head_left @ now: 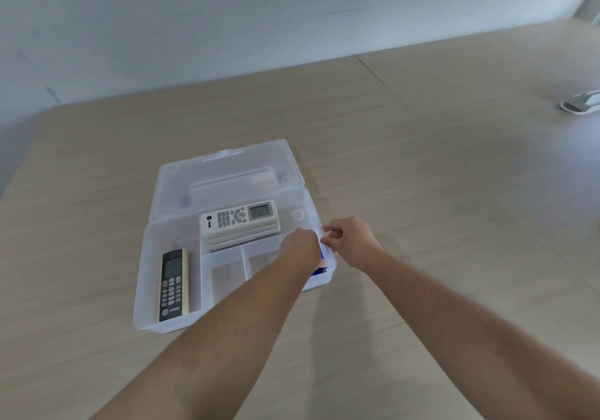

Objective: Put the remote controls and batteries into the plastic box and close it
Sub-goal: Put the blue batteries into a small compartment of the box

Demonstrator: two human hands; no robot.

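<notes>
A clear plastic box (143,257) lies open on the wooden table, its lid (227,173) folded back flat. White remote controls (240,220) are stacked in the back compartment. A black remote control (174,285) lies in the left compartment. My left hand (300,246) reaches down into the front right compartment, fingers curled on blue batteries (321,270) that peek out beneath it. My right hand (350,241) is at the box's right side, with thumb and fingers pinched on the rim. My left fingertips are hidden.
The two middle front compartments of the box hold nothing. A white object (581,105) lies far off at the table's right edge. A pale wall runs along the back of the table.
</notes>
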